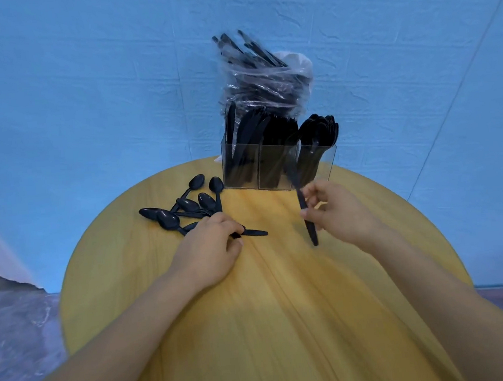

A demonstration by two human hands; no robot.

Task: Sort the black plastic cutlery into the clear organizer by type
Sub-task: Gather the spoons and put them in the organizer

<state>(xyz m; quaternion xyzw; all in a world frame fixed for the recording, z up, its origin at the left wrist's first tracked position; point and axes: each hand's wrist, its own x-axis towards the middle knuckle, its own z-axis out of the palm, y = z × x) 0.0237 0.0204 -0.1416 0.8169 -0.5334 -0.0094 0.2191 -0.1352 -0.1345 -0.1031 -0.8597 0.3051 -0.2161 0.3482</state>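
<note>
Gripping a black piece apiece, the hands work low over the yellow bench. The left hand curls round a handle lying flat, its working end hidden under the fingers. The right hand pinches a long utensil mid-shaft, tilted up toward the organizer; blur hides its type. Further out on the left, loose spoons lie in a heap, touching one another. Beyond stands the clear organizer, three compartments already well filled, spoons in the right one. Behind it rises a plastic bag of more cutlery. Judging by this, sorting is far along: the right hand's piece needs lifting and dropping handle-first into its matching compartment, then the heap follows.
</note>
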